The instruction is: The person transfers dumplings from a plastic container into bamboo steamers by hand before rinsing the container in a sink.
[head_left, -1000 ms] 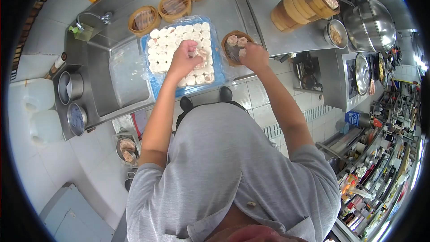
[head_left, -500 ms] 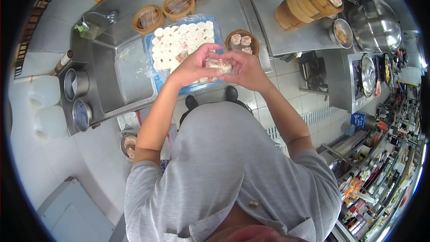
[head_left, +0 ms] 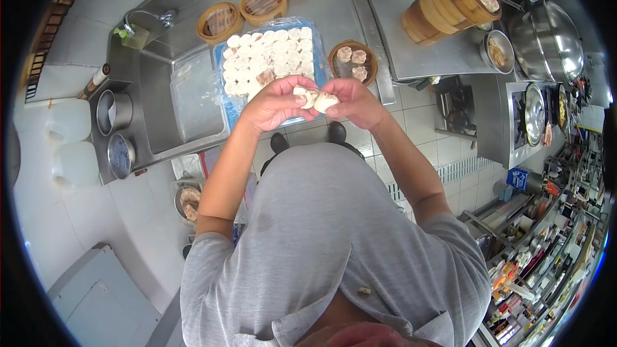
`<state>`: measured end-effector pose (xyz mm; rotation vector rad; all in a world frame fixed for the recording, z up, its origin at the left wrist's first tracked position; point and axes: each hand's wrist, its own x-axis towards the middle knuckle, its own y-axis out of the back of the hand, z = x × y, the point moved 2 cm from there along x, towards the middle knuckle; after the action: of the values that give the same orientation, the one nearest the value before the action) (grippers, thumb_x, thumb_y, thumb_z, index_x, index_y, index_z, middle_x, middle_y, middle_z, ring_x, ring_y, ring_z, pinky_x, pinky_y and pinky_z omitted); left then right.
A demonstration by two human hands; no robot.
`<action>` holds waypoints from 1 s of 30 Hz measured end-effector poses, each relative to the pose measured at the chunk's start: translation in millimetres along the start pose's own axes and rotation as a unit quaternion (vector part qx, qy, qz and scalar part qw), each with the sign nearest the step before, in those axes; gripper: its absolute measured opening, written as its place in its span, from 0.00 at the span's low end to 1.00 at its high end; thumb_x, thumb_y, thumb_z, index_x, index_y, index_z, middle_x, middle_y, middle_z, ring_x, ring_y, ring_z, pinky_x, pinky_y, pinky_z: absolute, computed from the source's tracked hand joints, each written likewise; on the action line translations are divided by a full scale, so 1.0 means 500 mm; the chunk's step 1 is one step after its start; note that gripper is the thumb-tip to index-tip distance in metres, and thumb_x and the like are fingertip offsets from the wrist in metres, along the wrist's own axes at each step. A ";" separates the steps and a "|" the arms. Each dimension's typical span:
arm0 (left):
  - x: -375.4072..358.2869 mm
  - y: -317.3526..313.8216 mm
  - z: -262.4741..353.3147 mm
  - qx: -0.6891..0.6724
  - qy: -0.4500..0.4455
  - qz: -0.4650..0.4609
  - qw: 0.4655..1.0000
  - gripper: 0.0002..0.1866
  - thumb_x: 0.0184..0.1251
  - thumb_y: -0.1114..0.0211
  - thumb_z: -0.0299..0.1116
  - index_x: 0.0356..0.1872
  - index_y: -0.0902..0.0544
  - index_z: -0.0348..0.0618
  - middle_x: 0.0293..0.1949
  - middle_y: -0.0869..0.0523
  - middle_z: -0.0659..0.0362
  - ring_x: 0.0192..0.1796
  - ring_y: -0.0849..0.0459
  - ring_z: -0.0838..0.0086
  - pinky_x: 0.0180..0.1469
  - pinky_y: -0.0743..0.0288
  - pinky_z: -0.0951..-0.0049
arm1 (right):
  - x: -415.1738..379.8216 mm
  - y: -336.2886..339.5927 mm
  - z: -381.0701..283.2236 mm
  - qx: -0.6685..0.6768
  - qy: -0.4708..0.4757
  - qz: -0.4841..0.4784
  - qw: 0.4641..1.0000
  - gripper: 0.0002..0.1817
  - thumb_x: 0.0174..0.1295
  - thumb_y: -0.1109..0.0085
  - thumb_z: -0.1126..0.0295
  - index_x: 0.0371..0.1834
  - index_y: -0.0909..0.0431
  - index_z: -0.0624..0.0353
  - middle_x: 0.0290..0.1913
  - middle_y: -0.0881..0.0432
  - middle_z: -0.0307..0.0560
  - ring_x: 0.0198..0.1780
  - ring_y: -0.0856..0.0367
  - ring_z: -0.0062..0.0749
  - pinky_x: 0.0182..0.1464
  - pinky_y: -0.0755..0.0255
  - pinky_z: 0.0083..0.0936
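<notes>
My left hand point(head_left: 272, 104) pinches a siu mai dumpling point(head_left: 304, 96) between thumb and fingers. Right beside it, my right hand point(head_left: 357, 104) grips a second siu mai dumpling point(head_left: 326, 102); the two pieces touch or nearly touch, pale wrapper sides showing. Both hands are raised in front of the blue tray point(head_left: 314, 29), which carries rows of pale siu mai packed side by side. One browner, meaty-looking piece point(head_left: 265, 78) stands out near the tray's front. Right of the tray is a round bamboo steamer point(head_left: 335, 58) with three siu mai inside.
Three bamboo steamers point(head_left: 263, 4) stand behind the tray on the steel counter. A sink point(head_left: 157, 112) lies left, with metal pots point(head_left: 116, 115) at its edge. Stacked steamers point(head_left: 443, 9), a metal bowl point(head_left: 496, 50) and a large wok-like dome point(head_left: 546, 38) are at right.
The dumplings between my hands have been turned, from meaty tops facing up to pale wrapper sides showing, and now read as two pieces. The whole view has shifted slightly.
</notes>
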<state>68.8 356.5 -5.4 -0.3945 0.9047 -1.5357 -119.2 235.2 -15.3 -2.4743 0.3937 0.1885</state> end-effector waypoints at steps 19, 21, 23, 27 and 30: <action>-0.114 0.059 0.035 0.163 -0.112 0.166 0.966 0.27 0.64 0.32 0.24 0.66 0.23 0.38 0.57 0.16 0.60 0.47 0.19 0.80 0.46 0.25 0.77 | 0.025 0.156 -0.059 -0.661 0.213 0.211 0.688 0.16 0.48 0.30 0.70 0.43 0.16 0.58 0.42 0.13 0.53 0.47 0.15 0.47 0.51 0.22 0.41; -0.115 0.053 0.035 0.171 -0.127 0.179 0.961 0.27 0.64 0.32 0.24 0.66 0.23 0.37 0.56 0.15 0.60 0.47 0.18 0.78 0.46 0.24 0.76 | 0.052 0.159 -0.048 -0.696 0.236 0.174 0.656 0.15 0.47 0.31 0.71 0.41 0.15 0.57 0.40 0.12 0.53 0.46 0.15 0.48 0.52 0.22 0.43; -0.118 0.049 0.038 0.180 -0.139 0.196 0.954 0.28 0.63 0.32 0.24 0.67 0.23 0.37 0.56 0.15 0.59 0.48 0.17 0.76 0.47 0.23 0.75 | 0.064 0.165 -0.039 -0.727 0.211 0.157 0.634 0.14 0.47 0.33 0.72 0.40 0.15 0.57 0.39 0.12 0.53 0.45 0.15 0.48 0.53 0.23 0.42; -0.139 0.062 0.041 0.205 -0.145 0.230 0.940 0.27 0.62 0.31 0.24 0.65 0.22 0.37 0.57 0.16 0.57 0.49 0.16 0.74 0.47 0.22 0.73 | 0.080 0.178 -0.035 -0.780 0.183 0.124 0.586 0.13 0.48 0.36 0.73 0.39 0.15 0.57 0.38 0.12 0.52 0.45 0.16 0.47 0.53 0.23 0.41; -0.159 0.093 0.049 0.207 -0.155 0.249 0.933 0.26 0.61 0.31 0.23 0.63 0.22 0.38 0.57 0.17 0.56 0.49 0.15 0.73 0.47 0.21 0.73 | 0.075 0.172 -0.041 -0.798 0.173 0.136 0.561 0.12 0.50 0.36 0.72 0.40 0.15 0.57 0.39 0.12 0.51 0.48 0.16 0.47 0.54 0.23 0.40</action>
<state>133.2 426.7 -3.9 -0.0812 0.3718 -1.1088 -110.8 148.2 -55.5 -4.2915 1.1665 0.2171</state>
